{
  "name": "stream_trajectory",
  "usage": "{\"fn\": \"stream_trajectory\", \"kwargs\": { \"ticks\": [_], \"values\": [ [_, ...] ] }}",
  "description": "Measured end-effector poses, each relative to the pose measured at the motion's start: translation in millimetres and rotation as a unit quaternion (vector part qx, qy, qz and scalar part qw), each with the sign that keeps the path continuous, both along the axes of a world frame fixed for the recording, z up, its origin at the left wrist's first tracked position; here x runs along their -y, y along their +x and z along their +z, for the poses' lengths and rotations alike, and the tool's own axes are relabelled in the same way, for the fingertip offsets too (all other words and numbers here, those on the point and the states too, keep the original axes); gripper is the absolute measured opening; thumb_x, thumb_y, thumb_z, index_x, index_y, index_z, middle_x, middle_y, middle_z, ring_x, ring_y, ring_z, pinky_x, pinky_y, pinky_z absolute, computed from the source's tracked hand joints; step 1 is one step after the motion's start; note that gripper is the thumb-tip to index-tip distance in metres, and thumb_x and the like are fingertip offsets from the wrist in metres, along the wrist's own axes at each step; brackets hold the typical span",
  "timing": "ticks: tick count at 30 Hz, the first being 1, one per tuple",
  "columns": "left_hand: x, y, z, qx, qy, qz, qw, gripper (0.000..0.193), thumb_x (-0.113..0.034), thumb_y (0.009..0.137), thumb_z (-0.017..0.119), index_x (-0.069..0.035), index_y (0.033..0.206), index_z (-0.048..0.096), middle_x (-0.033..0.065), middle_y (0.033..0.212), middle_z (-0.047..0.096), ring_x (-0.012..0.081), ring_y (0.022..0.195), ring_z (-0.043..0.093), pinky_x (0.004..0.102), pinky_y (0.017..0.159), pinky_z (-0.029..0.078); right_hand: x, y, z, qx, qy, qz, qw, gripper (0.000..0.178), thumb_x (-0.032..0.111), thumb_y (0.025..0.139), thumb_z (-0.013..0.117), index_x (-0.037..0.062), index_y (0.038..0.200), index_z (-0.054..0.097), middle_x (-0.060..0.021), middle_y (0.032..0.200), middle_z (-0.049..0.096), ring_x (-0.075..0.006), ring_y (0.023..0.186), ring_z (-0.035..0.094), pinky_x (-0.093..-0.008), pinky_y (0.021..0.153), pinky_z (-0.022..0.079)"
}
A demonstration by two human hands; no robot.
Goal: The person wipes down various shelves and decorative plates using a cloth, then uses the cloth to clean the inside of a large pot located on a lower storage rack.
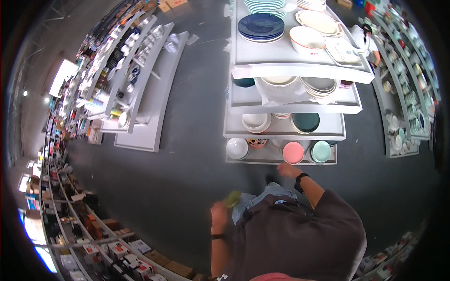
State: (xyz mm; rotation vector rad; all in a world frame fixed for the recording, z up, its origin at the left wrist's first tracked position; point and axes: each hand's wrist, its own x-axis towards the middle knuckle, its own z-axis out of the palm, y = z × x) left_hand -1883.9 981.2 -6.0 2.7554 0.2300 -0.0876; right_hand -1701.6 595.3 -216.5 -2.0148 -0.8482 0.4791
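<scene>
My left hand (219, 213) is beside my left thigh, closed on a blurred yellow-green thing (232, 199), perhaps a cloth; its kind does not show clearly. My right hand (287, 170) reaches forward, just in front of a pink round dish (293, 152) on the lowest shelf (274, 162) of the rack. Motion smears its fingers, so I cannot tell whether they touch the dish. To the right of it lie mint-green dishes (321, 151). A white bowl (237, 148) and a patterned bowl (257, 143) are on the left.
Above, the white shelves (300, 73) jut out and hold stacked dark blue plates (261, 26), a white bowl (307, 39) and dark green plates (305, 122). Crockery racks stand left (145, 112) and right (391, 112). Boxes (178, 269) line shelving at the lower left.
</scene>
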Motion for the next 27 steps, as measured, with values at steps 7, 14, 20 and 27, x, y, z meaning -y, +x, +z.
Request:
{"fn": "stream_trajectory", "kwargs": {
  "ticks": [7,14,20,27],
  "values": [
    [-71,118,-11,-0.056,-0.134,-0.185,0.972,0.021,-0.008,0.088,0.05,-0.007,0.105,0.063,0.0183,0.1,0.064,0.0402,0.095,0.059,0.0446,0.077,0.049,-129,93,104,0.115,0.018,0.098,0.988,0.044,0.005,0.064,0.072,0.0031,0.106,0.061,-0.0123,0.105,0.064,-0.0303,0.094,0.06,-0.0383,0.084,0.049],
    [-86,202,39,-0.096,-0.343,-0.264,0.896,0.025,-0.006,0.09,0.047,-0.006,0.11,0.063,0.0194,0.1,0.064,0.0386,0.096,0.06,0.0417,0.08,0.049,-193,50,237,-0.006,-0.053,-0.118,0.992,0.106,0.0,0.061,0.07,0.0124,0.151,0.017,-0.0162,0.154,0.025,-0.0316,0.136,0.035,-0.0416,0.113,0.027],
    [-75,240,131,-0.116,-0.323,-0.402,0.849,0.022,-0.003,0.087,0.052,-0.006,0.105,0.064,0.0147,0.094,0.061,0.0355,0.087,0.059,0.0376,0.074,0.049,-216,31,299,-0.13,-0.101,-0.15,0.975,0.103,0.002,0.061,0.074,0.0199,0.15,0.025,-0.0163,0.14,0.041,-0.0337,0.132,0.036,-0.0475,0.113,0.023],
    [-55,264,165,-0.085,-0.283,-0.464,0.835,0.024,0.001,0.084,0.053,-0.009,0.102,0.064,0.0101,0.089,0.057,0.0328,0.079,0.059,0.0378,0.069,0.048,-211,21,285,0.091,-0.109,-0.229,0.963,0.096,0.003,0.062,0.073,0.0289,0.146,0.034,-0.0126,0.117,0.059,-0.0352,0.121,0.048,-0.0523,0.103,0.031]
  ]
}}
